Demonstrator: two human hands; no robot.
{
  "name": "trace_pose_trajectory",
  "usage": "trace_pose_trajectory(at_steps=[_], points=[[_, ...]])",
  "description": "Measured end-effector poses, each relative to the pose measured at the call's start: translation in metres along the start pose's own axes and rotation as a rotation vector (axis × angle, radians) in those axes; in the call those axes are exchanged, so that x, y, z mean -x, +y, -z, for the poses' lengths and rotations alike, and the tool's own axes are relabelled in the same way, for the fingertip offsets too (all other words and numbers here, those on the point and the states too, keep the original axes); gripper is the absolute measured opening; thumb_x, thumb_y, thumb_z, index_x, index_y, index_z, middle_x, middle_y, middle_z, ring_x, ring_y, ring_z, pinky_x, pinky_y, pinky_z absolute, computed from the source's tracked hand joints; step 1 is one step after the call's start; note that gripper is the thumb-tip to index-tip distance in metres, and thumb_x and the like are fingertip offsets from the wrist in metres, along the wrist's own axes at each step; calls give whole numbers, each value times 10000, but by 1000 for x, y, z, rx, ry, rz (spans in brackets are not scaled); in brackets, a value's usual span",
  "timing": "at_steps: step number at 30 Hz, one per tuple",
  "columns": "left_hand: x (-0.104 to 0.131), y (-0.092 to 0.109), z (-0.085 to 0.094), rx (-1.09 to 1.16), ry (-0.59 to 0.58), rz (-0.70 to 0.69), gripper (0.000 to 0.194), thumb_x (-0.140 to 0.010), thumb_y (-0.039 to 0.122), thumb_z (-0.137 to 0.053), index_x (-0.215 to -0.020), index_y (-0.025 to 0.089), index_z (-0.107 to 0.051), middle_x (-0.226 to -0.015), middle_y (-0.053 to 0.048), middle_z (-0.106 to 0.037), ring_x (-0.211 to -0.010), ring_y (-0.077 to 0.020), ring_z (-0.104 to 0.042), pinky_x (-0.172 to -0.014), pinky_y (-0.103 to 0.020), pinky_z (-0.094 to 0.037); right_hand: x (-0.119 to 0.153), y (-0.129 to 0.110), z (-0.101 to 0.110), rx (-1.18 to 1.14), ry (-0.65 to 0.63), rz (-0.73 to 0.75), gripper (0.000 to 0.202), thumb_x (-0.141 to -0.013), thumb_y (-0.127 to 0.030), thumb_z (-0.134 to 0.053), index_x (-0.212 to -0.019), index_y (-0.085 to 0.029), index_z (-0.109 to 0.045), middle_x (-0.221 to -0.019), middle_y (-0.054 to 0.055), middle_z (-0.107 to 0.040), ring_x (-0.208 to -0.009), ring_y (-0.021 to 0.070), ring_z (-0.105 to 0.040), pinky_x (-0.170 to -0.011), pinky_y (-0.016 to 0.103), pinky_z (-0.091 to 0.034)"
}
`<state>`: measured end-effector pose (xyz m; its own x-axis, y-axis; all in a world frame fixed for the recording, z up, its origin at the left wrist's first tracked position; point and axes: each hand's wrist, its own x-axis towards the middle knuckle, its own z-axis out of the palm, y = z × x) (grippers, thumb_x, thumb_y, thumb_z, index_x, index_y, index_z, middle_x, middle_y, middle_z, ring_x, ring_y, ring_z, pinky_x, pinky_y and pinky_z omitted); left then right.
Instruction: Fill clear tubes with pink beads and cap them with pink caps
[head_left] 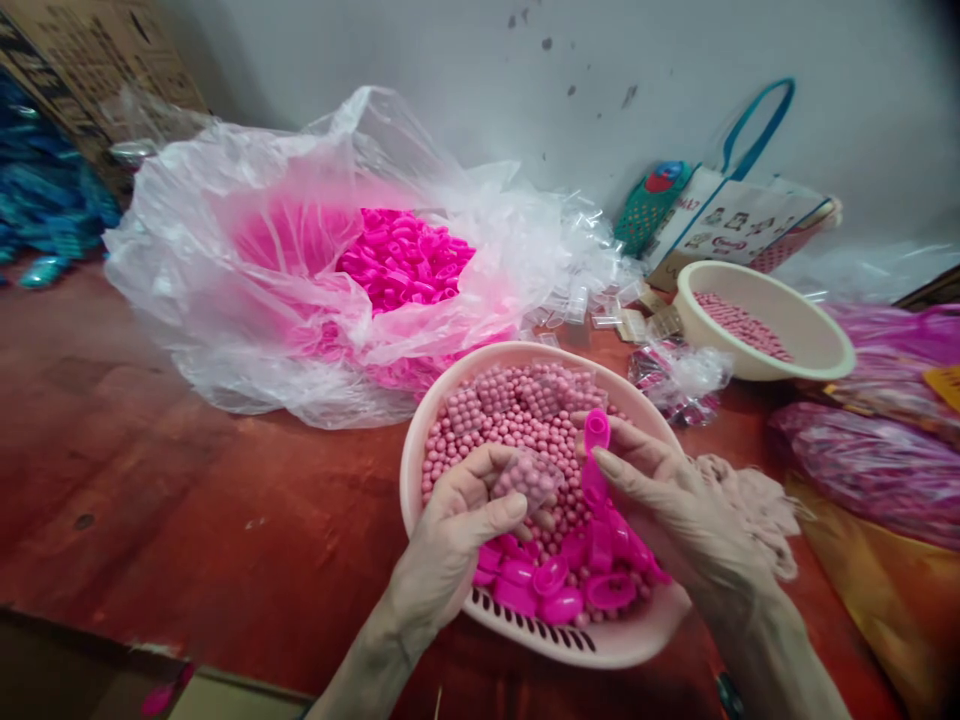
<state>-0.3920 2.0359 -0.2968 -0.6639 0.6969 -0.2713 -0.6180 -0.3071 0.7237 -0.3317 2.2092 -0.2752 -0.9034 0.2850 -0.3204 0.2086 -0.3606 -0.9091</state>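
A pale pink basket [577, 645] holds many small pink beads [517, 430] and, at its near side, several bright pink plastic pieces [551, 590]. Above its left part, my left hand [469, 515] grips a small clear case [529, 478] full of pink beads between thumb and fingers. On the right, my right hand [667, 490] pinches an upright bright pink piece [596, 450] with a ring-shaped top. The two hands are apart. More bead-filled clear cases [547, 390] lie on the beads at the back of the basket.
A large plastic bag [247, 300] of pink pieces stands behind the basket on the red table [285, 500]. At the right are a cream bowl [814, 335] with beads, a cloth [750, 505] and purple packages [870, 470]. Clear cases [585, 300] lie near the wall.
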Motion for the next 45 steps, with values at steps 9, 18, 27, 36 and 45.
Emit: trace_pose_trajectory(at_steps=[9, 18, 27, 36, 45], points=[[-1, 3, 2, 55, -90, 71, 166, -772, 122, -589, -927, 141, -532, -812, -79, -682, -617, -158, -658, -516, -190, -439, -3, -13, -23, -23, 227, 289, 316, -628, -228, -762, -909, -241, -619, -916, 7, -650, -856, 191, -654, -796, 363, -540], [2, 2, 5, 87, -153, 76, 120, -786, 186, -609, -877, 151, -539, -790, -67, -667, -649, -165, -659, -523, -197, -463, 9, 0, -24, 419, 129, 525, 113, -754, -184, -685, -834, -229, -619, -884, 2, -647, -884, 147, -618, -818, 269, -532], [0, -3, 2, -35, -95, 7, 113, -804, 200, -608, -889, 152, -550, -791, -24, -621, -622, -114, -605, -574, -202, -436, 18, -1, -18, 842, 26, 726, 309, -820, -122, -595, -1096, -261, -605, -1140, 35, -615, -1086, 184, -556, -924, 322, -478], [1, -6, 1, -76, -66, -28, 153, -803, 190, -620, -954, 186, -597, -837, -18, -638, -672, -107, -595, -596, -189, -438, 20, 11, -18, 780, 331, 725, 243, -810, -165, -619, -1012, -296, -649, -903, -10, -687, -798, 163, -643, -747, 294, -539], [4, -7, 1, -203, -16, -111, 182, -823, 170, -598, -1002, 189, -626, -870, -5, -607, -788, -101, -531, -731, -184, -436, 23, 22, -25, 939, 92, 880, 468, -811, -29, -550, -1177, -317, -593, -906, 20, -656, -787, 149, -631, -710, 253, -529]])
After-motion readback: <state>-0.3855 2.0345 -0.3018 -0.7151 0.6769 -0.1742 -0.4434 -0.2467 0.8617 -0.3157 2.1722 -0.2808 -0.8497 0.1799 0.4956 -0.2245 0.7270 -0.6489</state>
